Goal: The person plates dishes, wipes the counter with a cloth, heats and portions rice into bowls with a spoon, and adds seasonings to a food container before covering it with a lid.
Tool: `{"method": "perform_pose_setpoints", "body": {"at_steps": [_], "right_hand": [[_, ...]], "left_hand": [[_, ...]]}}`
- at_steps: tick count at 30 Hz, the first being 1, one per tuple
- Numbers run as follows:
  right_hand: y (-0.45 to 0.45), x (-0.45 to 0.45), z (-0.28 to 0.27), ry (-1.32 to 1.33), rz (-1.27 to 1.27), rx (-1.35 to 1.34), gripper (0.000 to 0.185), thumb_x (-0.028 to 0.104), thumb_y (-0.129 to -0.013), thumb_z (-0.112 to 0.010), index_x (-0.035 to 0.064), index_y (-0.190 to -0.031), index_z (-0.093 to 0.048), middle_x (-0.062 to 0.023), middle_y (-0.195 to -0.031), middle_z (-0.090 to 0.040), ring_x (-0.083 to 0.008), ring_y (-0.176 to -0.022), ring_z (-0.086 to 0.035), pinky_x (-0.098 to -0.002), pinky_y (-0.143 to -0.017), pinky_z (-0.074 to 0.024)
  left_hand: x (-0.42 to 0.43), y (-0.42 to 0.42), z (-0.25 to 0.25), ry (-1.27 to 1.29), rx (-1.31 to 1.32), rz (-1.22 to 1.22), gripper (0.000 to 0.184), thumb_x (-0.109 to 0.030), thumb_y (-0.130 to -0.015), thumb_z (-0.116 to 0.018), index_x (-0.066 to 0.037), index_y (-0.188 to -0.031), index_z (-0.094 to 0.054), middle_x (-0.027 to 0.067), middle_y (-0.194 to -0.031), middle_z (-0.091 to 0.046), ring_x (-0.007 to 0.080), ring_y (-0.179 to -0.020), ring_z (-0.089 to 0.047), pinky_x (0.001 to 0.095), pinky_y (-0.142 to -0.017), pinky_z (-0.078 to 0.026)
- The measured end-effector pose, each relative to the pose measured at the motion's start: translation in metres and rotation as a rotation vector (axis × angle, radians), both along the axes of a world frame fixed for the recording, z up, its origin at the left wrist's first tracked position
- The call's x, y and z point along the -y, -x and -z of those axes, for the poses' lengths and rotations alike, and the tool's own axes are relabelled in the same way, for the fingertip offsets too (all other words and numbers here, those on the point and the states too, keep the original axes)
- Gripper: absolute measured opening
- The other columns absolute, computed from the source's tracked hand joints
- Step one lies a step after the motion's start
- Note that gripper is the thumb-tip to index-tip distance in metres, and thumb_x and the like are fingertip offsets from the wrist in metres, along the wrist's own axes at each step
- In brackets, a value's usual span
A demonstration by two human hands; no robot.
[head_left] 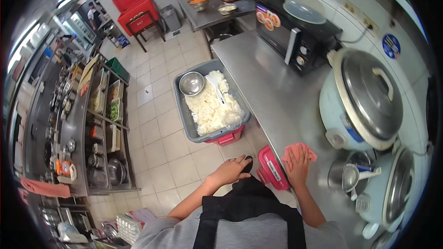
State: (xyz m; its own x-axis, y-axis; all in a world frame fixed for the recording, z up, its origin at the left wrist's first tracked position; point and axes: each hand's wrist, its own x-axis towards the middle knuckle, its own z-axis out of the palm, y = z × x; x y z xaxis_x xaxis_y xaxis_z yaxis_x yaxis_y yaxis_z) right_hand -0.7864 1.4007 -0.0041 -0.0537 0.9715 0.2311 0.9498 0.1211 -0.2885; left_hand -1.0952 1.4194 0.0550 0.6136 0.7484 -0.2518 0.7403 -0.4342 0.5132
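My right hand (pixel 299 163) presses a pink cloth (pixel 312 153) against the steel counter (pixel 263 83), its fingers spread over the fabric. In front of my body, my left hand (pixel 230 170) has its fingers stretched out, with nothing visible in it. Its fingertips are beside a small black shape and the black apron (pixel 249 196). A red lidded box (pixel 272 168) is between my hands, next to the counter's edge. Ahead is a grey tub (pixel 187 122) of cooked rice (pixel 203 110), holding a steel bowl (pixel 191 84) and a white rice paddle (pixel 215 88).
Along the counter's right side stand a large rice cooker (pixel 334 94), a second cooker (pixel 378 193), and a steel pot (pixel 339 175). A black microwave (pixel 277 34) sits farther back. Shelving (pixel 104 124) with food containers lines the left. A red cooler (pixel 136 14) stands at the far wall.
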Motion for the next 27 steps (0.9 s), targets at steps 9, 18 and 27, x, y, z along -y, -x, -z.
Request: {"method": "perform_pose_setpoints", "body": {"at_steps": [9, 18, 27], "right_hand": [[0.069, -0.185, 0.017, 0.157, 0.035, -0.335, 0.038, 0.019, -0.094, -0.057, 0.0165, -0.132, -0.061, -0.0118, -0.136, -0.055, -0.0329, -0.127, -0.050, -0.0491, -0.107, -0.0365], [0.053, -0.268, -0.009, -0.231, 0.269, -0.645, 0.048, 0.029, -0.094, -0.059, 0.0008, -0.133, -0.055, -0.0206, -0.127, -0.061, -0.0383, -0.120, -0.055, -0.0451, -0.106, -0.0396], [0.104, -0.274, 0.039, -0.065, 0.139, -0.104, 0.051, 0.042, -0.092, -0.060, 0.0299, -0.141, -0.053, -0.0073, -0.157, -0.034, -0.0325, -0.146, -0.026, -0.0609, -0.115, -0.0215]], "left_hand": [[-0.088, 0.049, 0.003, 0.089, -0.082, -0.012, 0.066, -0.048, -0.093, -0.059, -0.007, -0.143, -0.043, 0.0236, -0.143, -0.047, 0.0419, -0.123, -0.053, 0.0465, -0.102, -0.045], [-0.162, 0.093, 0.006, 0.137, -0.077, -0.140, 0.063, -0.045, -0.093, -0.060, -0.006, -0.141, -0.047, 0.0222, -0.134, -0.054, 0.0424, -0.115, -0.057, 0.0462, -0.097, -0.048], [-0.298, 0.046, -0.031, -0.140, 0.231, 0.139, 0.050, -0.030, -0.093, -0.062, -0.004, -0.135, -0.052, 0.0233, -0.133, -0.055, 0.0411, -0.115, -0.058, 0.0464, -0.097, -0.048]]}}
